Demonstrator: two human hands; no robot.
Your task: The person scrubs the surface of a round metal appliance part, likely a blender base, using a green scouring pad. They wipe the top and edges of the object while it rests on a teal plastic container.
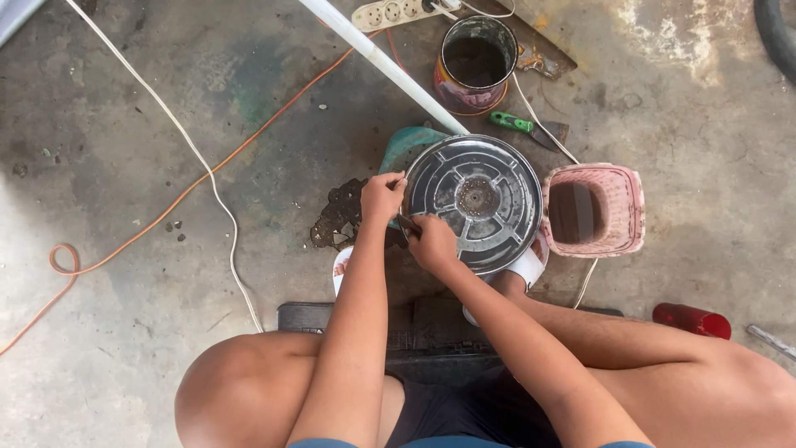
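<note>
I see my left hand (382,197) pinching the rim of the round grey metal cover (473,202) on the floor while my right hand (432,241) grips a small dark tool (408,226) there, work barely begun.

Whatever the right hand (432,241) pinches at the near rim of the round metal housing (474,201) is buried under the fingers; only a dark sliver shows between it and the left hand (382,196). The turquoise stool (412,143) beyond the left hand is mostly covered by the housing. The sandals (528,266) below the right hand peek out in bits (feet tucked under). Far right of the hands, a tyre (778,31) and a metal bar (773,340) run off the edge. The can (475,62) beyond the hands is too dark inside to read.
</note>
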